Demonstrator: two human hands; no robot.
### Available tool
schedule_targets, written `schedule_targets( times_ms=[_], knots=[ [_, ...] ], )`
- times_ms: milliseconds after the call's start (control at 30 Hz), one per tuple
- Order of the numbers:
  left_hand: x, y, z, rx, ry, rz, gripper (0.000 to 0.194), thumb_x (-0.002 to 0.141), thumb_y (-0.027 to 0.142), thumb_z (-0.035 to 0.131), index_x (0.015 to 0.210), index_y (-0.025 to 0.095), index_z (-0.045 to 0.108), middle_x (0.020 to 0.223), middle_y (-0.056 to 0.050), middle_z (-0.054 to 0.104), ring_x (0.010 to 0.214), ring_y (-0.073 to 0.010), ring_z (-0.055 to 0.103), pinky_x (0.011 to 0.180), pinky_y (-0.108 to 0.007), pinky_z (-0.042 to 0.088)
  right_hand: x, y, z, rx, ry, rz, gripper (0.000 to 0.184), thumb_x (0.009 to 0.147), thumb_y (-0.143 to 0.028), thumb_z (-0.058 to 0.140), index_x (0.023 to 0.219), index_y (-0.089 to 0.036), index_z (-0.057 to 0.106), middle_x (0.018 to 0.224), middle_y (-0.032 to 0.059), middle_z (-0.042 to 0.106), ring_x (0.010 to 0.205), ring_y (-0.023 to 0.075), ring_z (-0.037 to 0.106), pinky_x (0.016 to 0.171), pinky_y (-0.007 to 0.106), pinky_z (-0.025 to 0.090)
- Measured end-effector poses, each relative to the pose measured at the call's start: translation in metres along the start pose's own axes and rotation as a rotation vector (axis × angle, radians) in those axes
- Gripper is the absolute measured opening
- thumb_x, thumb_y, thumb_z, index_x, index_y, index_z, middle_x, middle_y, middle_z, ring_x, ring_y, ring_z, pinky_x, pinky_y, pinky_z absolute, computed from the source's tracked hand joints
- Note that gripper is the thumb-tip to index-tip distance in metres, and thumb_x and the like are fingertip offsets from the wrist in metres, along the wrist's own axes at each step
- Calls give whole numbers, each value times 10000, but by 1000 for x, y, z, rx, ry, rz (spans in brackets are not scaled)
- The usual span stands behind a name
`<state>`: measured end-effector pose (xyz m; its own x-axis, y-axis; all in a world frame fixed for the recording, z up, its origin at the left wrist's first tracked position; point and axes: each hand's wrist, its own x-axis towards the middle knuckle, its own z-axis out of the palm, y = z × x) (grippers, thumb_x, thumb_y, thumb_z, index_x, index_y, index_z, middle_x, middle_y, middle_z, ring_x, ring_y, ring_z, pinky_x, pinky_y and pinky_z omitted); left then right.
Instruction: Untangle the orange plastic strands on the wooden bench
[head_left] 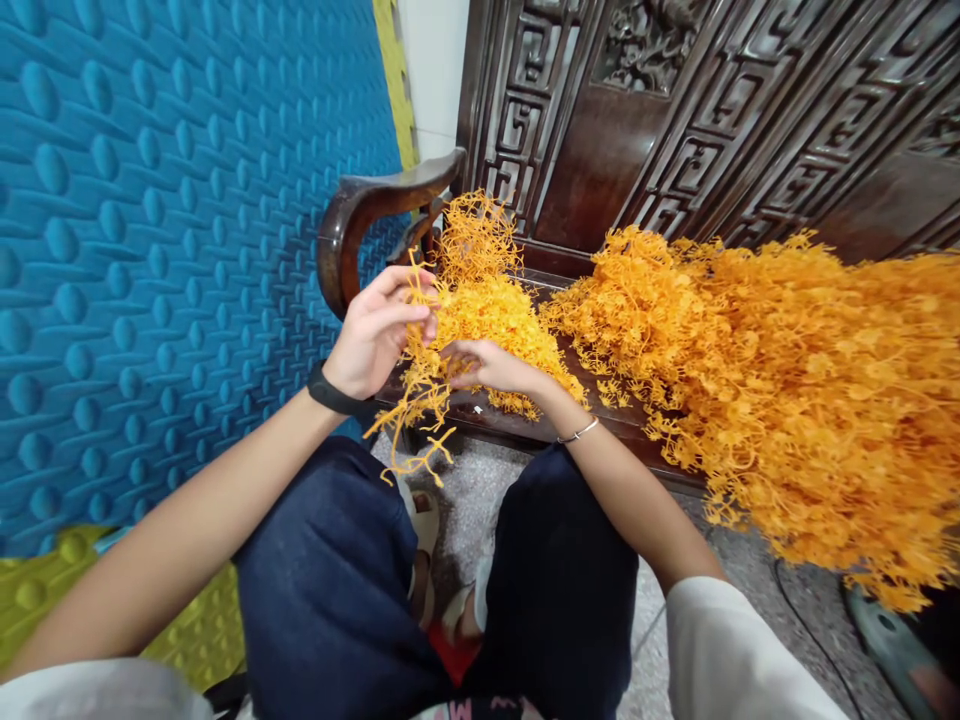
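My left hand (386,325), with a black band at the wrist, is closed on thin orange plastic sprigs (424,405), which are branched and dangle below it over the bench's edge. Close by on the right, my right hand (484,365) has its fingers bent around part of the same sprigs; its fingertips are partly hidden among the orange strands. Directly behind both hands lies a small heap of orange pieces (506,325) on the dark wooden bench (637,415). A looser, stringier tangle of orange stems (478,240) sits at the back by the armrest.
A much larger orange pile (817,390) spreads along the bench to the right and overhangs its front edge. The curved wooden armrest (349,240) stands left of the hands. Behind rises a carved wooden backrest (600,140). Blue textured foam matting (150,250) covers the left side.
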<state>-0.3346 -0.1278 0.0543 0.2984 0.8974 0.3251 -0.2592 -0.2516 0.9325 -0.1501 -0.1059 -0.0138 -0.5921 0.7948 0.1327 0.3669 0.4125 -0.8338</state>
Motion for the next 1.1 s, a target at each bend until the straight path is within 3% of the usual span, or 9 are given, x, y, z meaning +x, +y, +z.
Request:
schedule_targets(
  times_ms=[133, 300, 400, 500, 600, 733, 833, 967, 1100],
  knots=[
    [2, -1, -2, 59, 88, -77, 192, 651, 173, 579, 833, 193, 520, 714, 26, 534, 478, -65, 438, 491, -244, 360, -4, -13, -2, 108, -20, 53, 127, 732, -282, 685, 816, -187, 691, 817, 0, 691, 706, 102, 594, 711, 268, 483],
    [-2, -12, 1, 337, 18, -425, 351, 561, 225, 781, 825, 166, 557, 633, 65, 508, 390, -12, 284, 394, -212, 192, -7, -31, -3, 377, 215, -33, 231, 706, -409, 708, 790, -197, 668, 759, -6, 675, 742, 119, 617, 769, 301, 496],
    [-4, -14, 4, 401, -141, -421, 410, 522, 256, 830, 853, 151, 612, 674, 46, 568, 415, -12, 326, 404, -205, 217, -8, -33, -3, 422, 342, -17, 311, 647, -443, 750, 806, -200, 638, 780, 1, 676, 745, 130, 627, 745, 304, 508],
    [-3, -13, 5, 381, -243, -473, 291, 654, 345, 749, 816, 145, 614, 561, 44, 548, 363, -17, 275, 376, -211, 152, -9, -31, -5, 399, 464, 22, 352, 606, -462, 772, 748, -197, 588, 697, -11, 643, 645, 120, 597, 650, 286, 501],
    [0, -14, 8, 334, -212, -468, 241, 712, 358, 688, 711, 148, 568, 487, 57, 480, 344, -20, 260, 369, -209, 127, -7, -31, -4, 388, 562, 50, 358, 587, -463, 776, 689, -191, 568, 653, -9, 630, 600, 114, 572, 606, 279, 488],
    [0, -20, 19, 334, -61, -357, 220, 725, 317, 662, 656, 156, 530, 456, 71, 446, 351, -22, 270, 381, -201, 161, -1, -30, -1, 424, 693, 91, 339, 600, -461, 754, 671, -189, 565, 645, 3, 636, 595, 117, 570, 606, 284, 485],
    [-3, -22, 22, 333, -7, -365, 218, 718, 274, 651, 609, 161, 499, 417, 78, 417, 340, -26, 271, 379, -200, 170, -4, -13, -20, 405, 881, 114, 316, 632, -457, 718, 674, -196, 544, 668, 13, 627, 566, 114, 541, 582, 290, 462],
    [-9, -17, 9, 288, 60, -421, 227, 703, 282, 676, 651, 173, 483, 409, 85, 427, 309, -22, 248, 357, -192, 144, -28, 32, -74, 261, 1269, 151, 320, 671, -494, 640, 667, -203, 506, 687, 12, 572, 592, 124, 515, 584, 298, 427],
    [-7, -18, -3, 285, 36, -426, 234, 729, 317, 674, 680, 165, 503, 478, 55, 508, 301, -23, 297, 334, -193, 189, -46, 62, -95, 198, 1135, 258, 309, 565, -419, 700, 718, -172, 597, 649, -8, 537, 612, 126, 477, 616, 299, 400]
  ],
)
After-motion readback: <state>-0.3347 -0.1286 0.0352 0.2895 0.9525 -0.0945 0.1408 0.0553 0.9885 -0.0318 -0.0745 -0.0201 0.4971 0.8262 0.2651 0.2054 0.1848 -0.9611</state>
